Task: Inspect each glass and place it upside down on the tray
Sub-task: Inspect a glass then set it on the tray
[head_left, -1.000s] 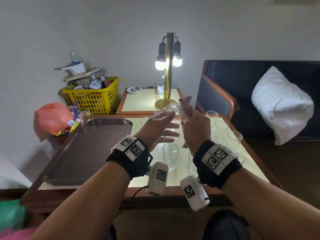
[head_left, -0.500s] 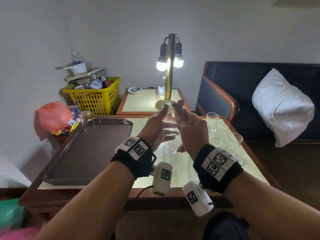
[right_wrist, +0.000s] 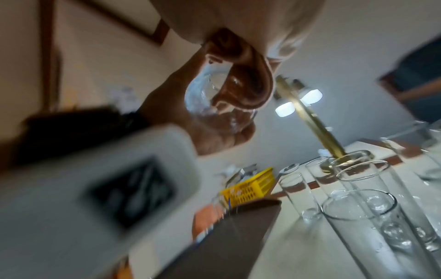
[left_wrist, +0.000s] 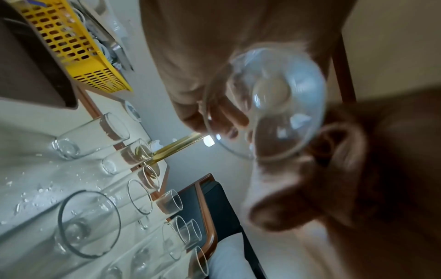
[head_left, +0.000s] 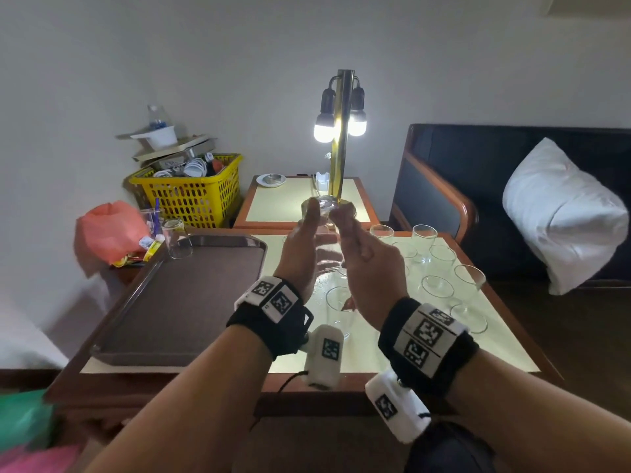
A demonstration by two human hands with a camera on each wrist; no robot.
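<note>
Holding one clear glass (head_left: 321,230) up between both hands above the table (head_left: 375,353).

Largest first: the table carries a brown tray (head_left: 191,295) on its left half, bare of glasses, and a cluster of upright glasses (head_left: 440,268) on its right. Above the middle, the left hand (head_left: 302,254) curls its fingers round the raised glass while the right hand (head_left: 368,264) pinches its far end. A lit brass lamp (head_left: 339,131) stands beyond.
</note>
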